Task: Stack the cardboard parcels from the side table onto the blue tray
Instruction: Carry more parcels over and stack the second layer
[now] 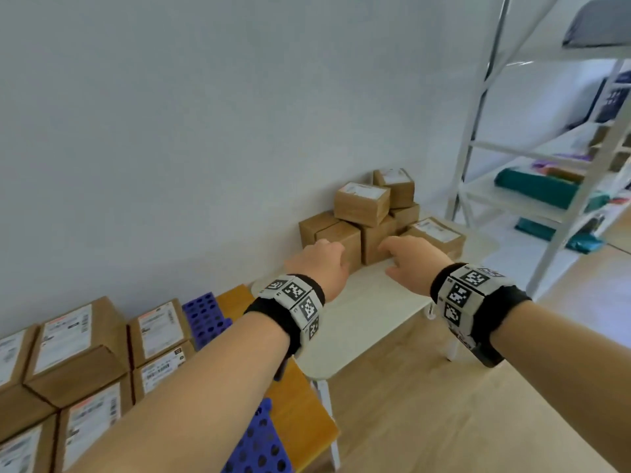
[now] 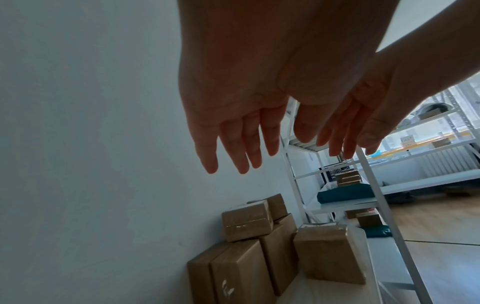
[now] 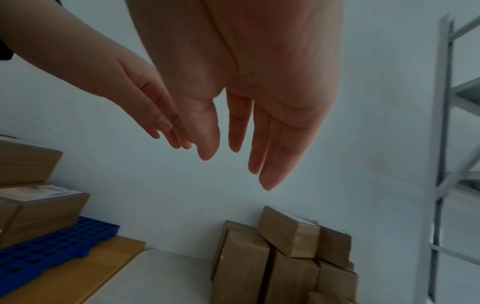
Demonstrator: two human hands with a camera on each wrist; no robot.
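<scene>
Reaching over upright, tall-standing parcels (image 1: 341, 242), left hand (image 1: 316, 264) and right hand (image 1: 411, 259) keep each grip spread, empty.

Matt brown cardboard parcels (image 1: 362, 230) with paper labels; perforated blue plastic tray (image 1: 205, 315); smooth white worktop (image 1: 368, 322).

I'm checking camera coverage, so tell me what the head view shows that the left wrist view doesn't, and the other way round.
Only the head view shows the blue tray with labelled parcels already stacked on it, and both wristbands. Only the left wrist view shows the palm side of the hands, fingers straight and holding nothing. Both show the left hand, the right hand, the side-table parcels and the white shelving.
</scene>
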